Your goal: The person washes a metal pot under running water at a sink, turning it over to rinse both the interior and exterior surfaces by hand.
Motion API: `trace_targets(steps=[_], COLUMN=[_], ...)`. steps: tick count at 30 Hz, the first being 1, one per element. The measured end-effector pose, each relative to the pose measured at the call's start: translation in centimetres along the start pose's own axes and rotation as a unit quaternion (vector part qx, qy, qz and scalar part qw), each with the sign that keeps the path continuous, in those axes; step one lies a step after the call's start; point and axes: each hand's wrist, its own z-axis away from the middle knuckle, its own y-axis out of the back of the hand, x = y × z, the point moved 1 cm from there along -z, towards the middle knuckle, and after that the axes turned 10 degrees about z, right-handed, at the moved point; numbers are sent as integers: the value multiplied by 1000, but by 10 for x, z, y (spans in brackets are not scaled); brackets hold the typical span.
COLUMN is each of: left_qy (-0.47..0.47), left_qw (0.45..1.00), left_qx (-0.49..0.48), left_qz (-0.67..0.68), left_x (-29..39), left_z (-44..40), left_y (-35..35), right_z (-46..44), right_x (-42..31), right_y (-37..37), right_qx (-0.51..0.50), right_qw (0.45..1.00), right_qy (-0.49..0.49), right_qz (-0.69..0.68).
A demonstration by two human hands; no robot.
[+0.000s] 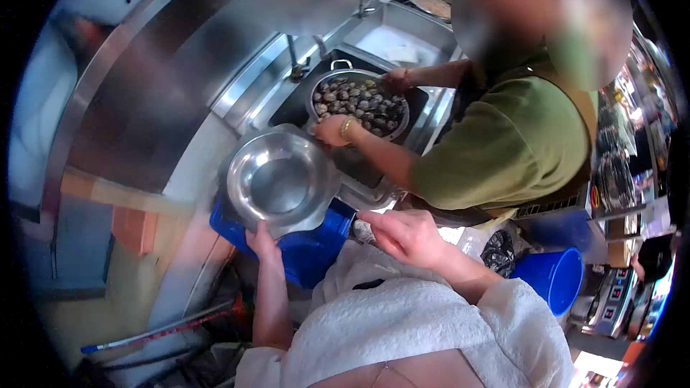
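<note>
My left hand [263, 241] grips the near rim of a shiny round metal bowl [244, 188], fingers mostly hidden beneath it. Nothing shows inside the bowl. It sits above a blue bin [316, 248], beside the sink's edge. In front of my chest is my right hand [410, 236], index finger stretched to the left and the others loosely bent. A small greyish patch [363, 231] shows by its fingertips; I cannot tell what it is. Another person's two hands [332, 130] hold a metal colander [406, 116] of clams or similar shellfish [359, 103] over the sink.
A co-worker in a green shirt [503, 147] stands close on the right. Behind the colander are a double sink [388, 36] and a faucet [296, 65]. A blue bucket [553, 276] stands at right, near a black bag [498, 253]. A long-handled tool [165, 327] lies at lower left.
</note>
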Motion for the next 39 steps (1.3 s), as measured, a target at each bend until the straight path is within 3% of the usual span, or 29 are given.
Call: trace_targets(steps=[3,7,9,12,16,19,21,33,39], left_qy=[27,-9,-20,43,-10,-37,-109,-16,-30], left_qw=[999,998,998,997,1000,999,994,1000,999], left_qx=[-23,-45,-3,16,15,8,-2,-1,-18], left_qz=[14,54,58,62,15,19,-5,25,29], left_x=[5,-15,-9,-8,-23,-25,-26,-37,-43], left_z=[2,-15,-8,-12,-28,-25,-27,-31,-37], left_y=[-4,4,-1,-3,6,-5,-7,-3,1], right_z=[0,1,0,-3,0,0,-5,-4,3], right_x=[3,8,6,6,11,13,10,15,21], right_y=[-15,-41,-51,-61,-83,-98,-99,-108,-116], right_qx=[-22,-82,-81,-128,-208,-205,-206,-217,-215], right_qw=[999,995,996,991,977,976,976,975,976], right_qy=[-16,-27,1,4,40,69,66,39,34], right_qz=[-33,-48,-48,-50,-19,-27,-32,-5,-14])
